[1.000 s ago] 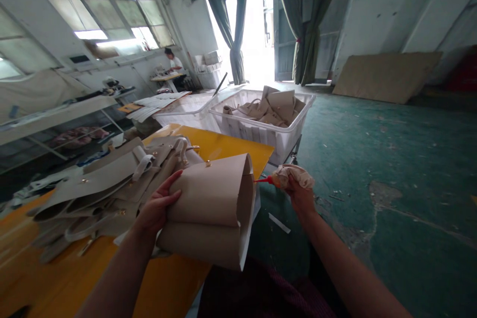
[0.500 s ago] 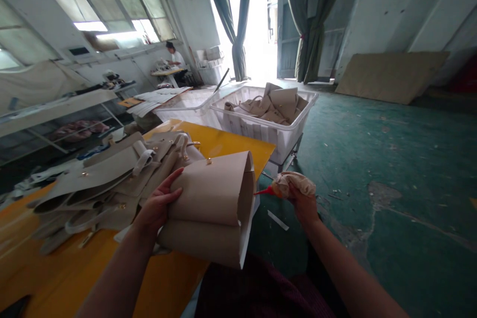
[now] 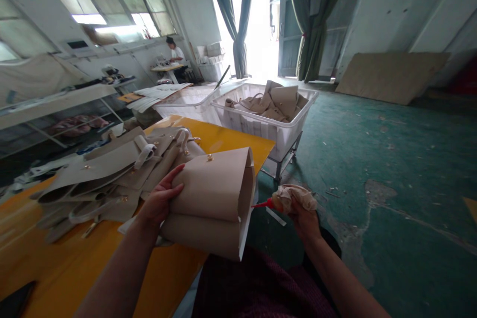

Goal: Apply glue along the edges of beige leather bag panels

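My left hand (image 3: 163, 198) grips the left side of a beige bag panel piece (image 3: 212, 184), folded so its right side gapes, with a small gold clasp on top. The piece is held above the table's near right corner. In my right hand (image 3: 303, 213) is a glue bottle (image 3: 278, 200) wrapped in a pale cloth, its red nozzle pointing left. The nozzle tip is at the open right edge of the bag piece; whether they touch I cannot tell. A pile of similar beige bag pieces (image 3: 108, 174) with straps and gold fittings lies left of my left hand.
The yellow table (image 3: 231, 135) carries the pile and a dark flat object (image 3: 17, 300) at the near left. Beyond it stands a white bin (image 3: 261, 126) of beige pieces on a wheeled frame. A person (image 3: 175, 54) sits at a far workbench. A board (image 3: 391, 77) leans on the right wall.
The nozzle has moved slightly down and left along the bag piece's right edge. My left hand keeps its hold. The view has shifted slightly.
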Tool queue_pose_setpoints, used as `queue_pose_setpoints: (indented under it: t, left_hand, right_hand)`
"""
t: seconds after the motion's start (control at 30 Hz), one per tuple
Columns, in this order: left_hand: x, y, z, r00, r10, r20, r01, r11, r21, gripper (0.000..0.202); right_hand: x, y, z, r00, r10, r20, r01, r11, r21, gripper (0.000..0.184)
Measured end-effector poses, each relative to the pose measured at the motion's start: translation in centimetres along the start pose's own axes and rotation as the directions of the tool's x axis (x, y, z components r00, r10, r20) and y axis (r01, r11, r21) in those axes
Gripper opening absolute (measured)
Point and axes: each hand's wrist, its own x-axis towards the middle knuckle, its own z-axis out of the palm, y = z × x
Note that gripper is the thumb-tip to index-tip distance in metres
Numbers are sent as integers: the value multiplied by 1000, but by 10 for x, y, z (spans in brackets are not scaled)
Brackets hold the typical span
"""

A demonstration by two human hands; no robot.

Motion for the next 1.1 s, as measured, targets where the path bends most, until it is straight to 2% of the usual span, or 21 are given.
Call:
queue_pose_setpoints:
  t: [0.17,0.27,0.4,0.57,0.83,1.1]
  left_hand:
    - [-2,-4,-4,1000,14,-2,-14,999,29,73]
    - [-4,-4,-4,1000,12,-2,-12,1000,26,73]
    - [-7,-4,-3,1000,11,-4,-11,1000,23,73]
    - [-10,-6,-5,1000,23,-5,-22,999,36,75]
    - [-13,-11,-5,1000,20,-15,-20,1000,15,78]
    - [-20,-12,-5,1000,12,-9,-12,1000,10,102]
  right_hand:
    - [4,-4,6,998,-27,-52,30,998,46,53]
    - [16,-8,14,997,-62,-53,66,995,75,53]
    - [21,-6,17,998,-45,-43,48,997,58,54]
    - [2,4,5,994,36,-98,-31,998,55,54]
    - [-40,6,-4,995,92,-48,-90,995,50,52]
    - [-75,12,-11,993,105,-62,-104,994,20,49]
